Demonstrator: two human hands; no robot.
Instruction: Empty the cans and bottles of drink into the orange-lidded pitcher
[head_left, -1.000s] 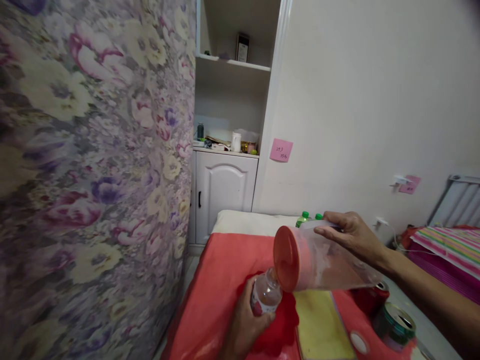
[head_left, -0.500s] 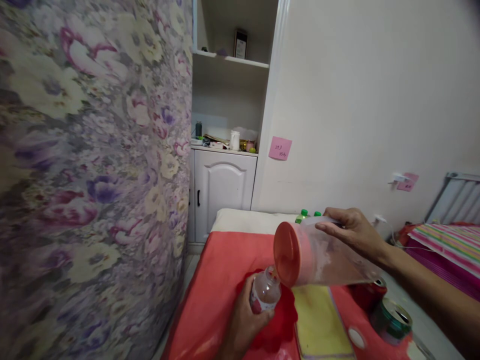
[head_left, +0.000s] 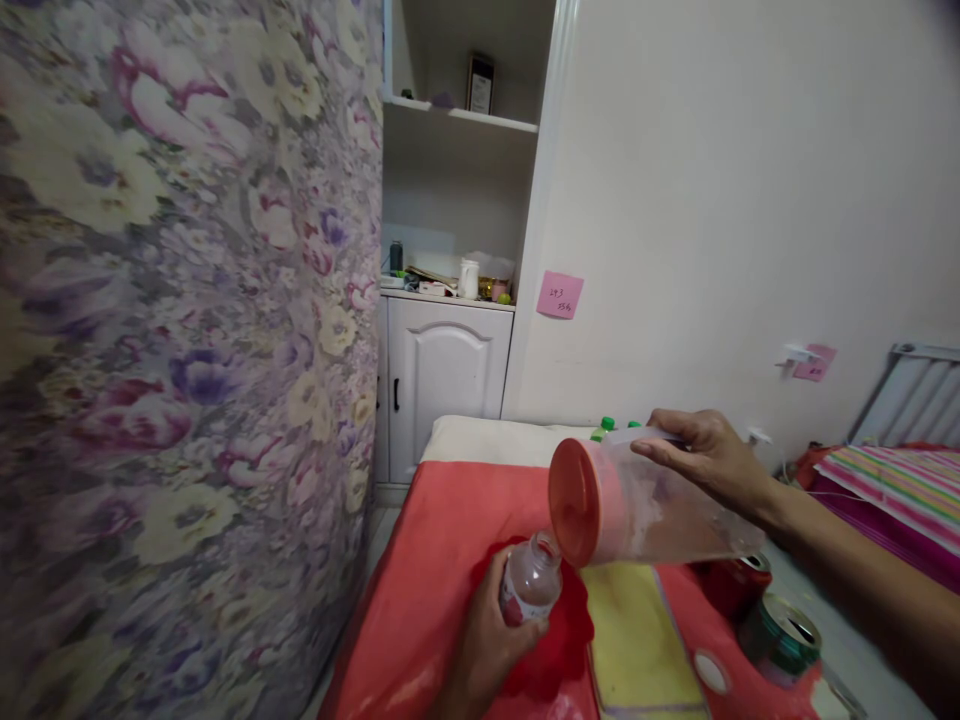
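Note:
My right hand (head_left: 705, 462) grips a clear plastic jug (head_left: 660, 520) with an orange-red lid (head_left: 574, 502), tipped almost flat with its lid end down to the left. The lid's lower edge meets the open mouth of a small clear bottle (head_left: 531, 580) with a red and white label. My left hand (head_left: 487, 650) is wrapped round that bottle and holds it upright over a red cloth (head_left: 442, 570).
A yellow pad (head_left: 637, 640) lies on the red cloth. Two open cans (head_left: 780, 630) stand at the right, two green-capped bottles (head_left: 609, 428) behind the jug. A floral curtain (head_left: 180, 350) fills the left. A white cupboard (head_left: 442, 370) and a pink note (head_left: 559, 295) are behind.
The view has drifted slightly. The jug stays tipped against the bottle mouth and sits a touch higher; both hands keep their hold.

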